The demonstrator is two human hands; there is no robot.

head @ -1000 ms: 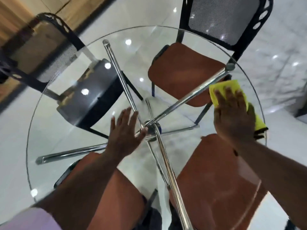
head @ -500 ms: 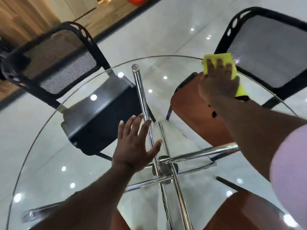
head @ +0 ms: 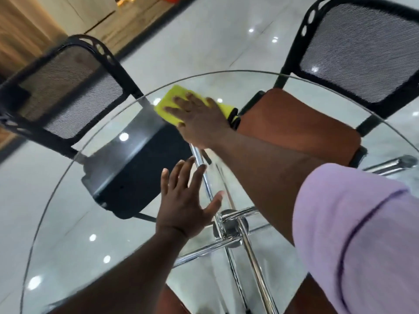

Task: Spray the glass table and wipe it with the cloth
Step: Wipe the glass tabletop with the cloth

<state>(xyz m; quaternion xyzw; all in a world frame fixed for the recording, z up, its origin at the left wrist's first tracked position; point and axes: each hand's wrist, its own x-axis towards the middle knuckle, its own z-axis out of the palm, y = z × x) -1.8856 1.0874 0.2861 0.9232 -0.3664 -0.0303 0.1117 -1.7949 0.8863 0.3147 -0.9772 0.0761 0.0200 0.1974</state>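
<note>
Cloth (head: 169,105) is at the far rim of the table (head: 68,234), flat under the right grip (head: 199,118): fingers straight, pressing down, not curled round it. Its long axis runs roughly along the rim, tail trailing right. Left grip (head: 183,205) is released, palm flat on the glass beside the chrome hub (head: 230,225), nearer the body. My guess: next stroke goes left along the rim, 1 hand only.

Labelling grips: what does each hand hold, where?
Nothing gripped: right hand presses flat on the yellow cloth, near its middle; left hand flat on the round glass table.
</note>
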